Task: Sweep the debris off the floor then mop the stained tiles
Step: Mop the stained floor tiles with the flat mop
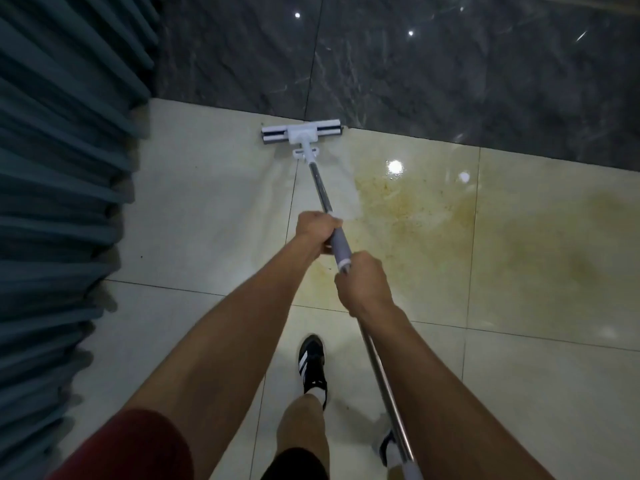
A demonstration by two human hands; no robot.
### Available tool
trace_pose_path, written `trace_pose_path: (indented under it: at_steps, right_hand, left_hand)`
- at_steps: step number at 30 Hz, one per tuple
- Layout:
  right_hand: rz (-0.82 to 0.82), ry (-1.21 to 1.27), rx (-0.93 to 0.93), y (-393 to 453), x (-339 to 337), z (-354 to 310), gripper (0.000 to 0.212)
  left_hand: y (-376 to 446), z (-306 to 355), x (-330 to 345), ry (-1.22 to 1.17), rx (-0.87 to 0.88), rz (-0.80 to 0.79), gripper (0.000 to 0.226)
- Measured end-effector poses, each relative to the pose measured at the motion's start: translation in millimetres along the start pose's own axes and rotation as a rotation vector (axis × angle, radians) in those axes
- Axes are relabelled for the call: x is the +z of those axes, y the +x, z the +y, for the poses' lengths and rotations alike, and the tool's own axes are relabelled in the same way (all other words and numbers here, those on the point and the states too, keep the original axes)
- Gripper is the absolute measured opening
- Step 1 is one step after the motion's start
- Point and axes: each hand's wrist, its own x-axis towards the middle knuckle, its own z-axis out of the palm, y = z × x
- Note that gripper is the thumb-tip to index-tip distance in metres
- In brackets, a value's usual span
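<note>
Cream tiles (194, 209) (yellow stain (433, 209) right), mop (301, 135) against dark wall (450, 71), curtain (62, 133) left, both hands' fingers (329, 221) clamped on handle.

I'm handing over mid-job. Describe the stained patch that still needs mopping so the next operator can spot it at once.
Start at the dark marble wall and drop to the pale tile floor at its foot. Right of the mop head and its metal handle, the stain spreads across the tiles. It is yellowish-brown and speckled, unlike the clean, paler strip beside the handle.
</note>
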Motion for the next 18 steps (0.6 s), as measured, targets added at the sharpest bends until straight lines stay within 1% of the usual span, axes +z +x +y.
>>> trace_pose_path:
  at_steps: [1, 4, 6, 8, 9, 11, 12, 13, 15, 16, 18]
  right_hand:
    - [0.001, 0.026, -0.014, 10.9, 0.8, -7.8, 0.002]
    - [-0.013, 0.079, -0.029, 26.0, 7.4, -15.9, 0.008]
    - [-0.036, 0.083, -0.012, 19.5, 9.5, -9.6, 0.008]
    - [-0.062, 0.151, -0.007, 2.7, 6.1, 3.9, 0.005]
    - [-0.103, 0.223, 0.001, -8.6, 2.0, 12.3, 0.010]
    - [-0.265, 0.418, 0.039, -32.9, -5.1, 30.6, 0.023]
    - [-0.336, 0.510, 0.052, -46.5, -7.1, 39.3, 0.027]
    - [-0.356, 0.567, 0.048, -58.4, -7.0, 47.6, 0.027]
    - [-0.278, 0.613, 0.017, -75.2, -1.1, 66.5, 0.023]
    - [-0.230, 0.606, 0.000, -80.4, 2.9, 77.1, 0.022]
    - [-0.185, 0.564, -0.021, -88.9, 12.7, 100.4, 0.022]
  left_hand:
    - [8.5, 10.3, -2.4, 0.004, 0.013, -0.002, 0.012]
    - [23.6, 23.3, -11.1, 0.035, 0.012, -0.030, 0.019]
    - [21.6, 16.1, -14.4, 0.063, 0.011, -0.058, 0.020]
    - [10.9, 3.6, -13.1, 0.077, 0.006, -0.088, 0.019]
    - [5.8, -2.7, -10.2, 0.080, 0.004, -0.096, 0.019]
    - [-1.1, -16.0, -2.8, 0.067, 0.011, -0.080, 0.019]
    - [-3.5, -22.4, 1.2, 0.058, 0.024, -0.067, 0.019]
    - [-4.9, -28.9, 5.0, 0.049, 0.039, -0.054, 0.018]
    - [-8.2, -44.6, 12.6, 0.054, 0.057, -0.036, 0.013]
    - [-12.6, -53.7, 16.8, 0.068, 0.056, -0.032, 0.012]
    - [-29.0, -73.2, 25.0, 0.095, 0.047, -0.042, 0.014]
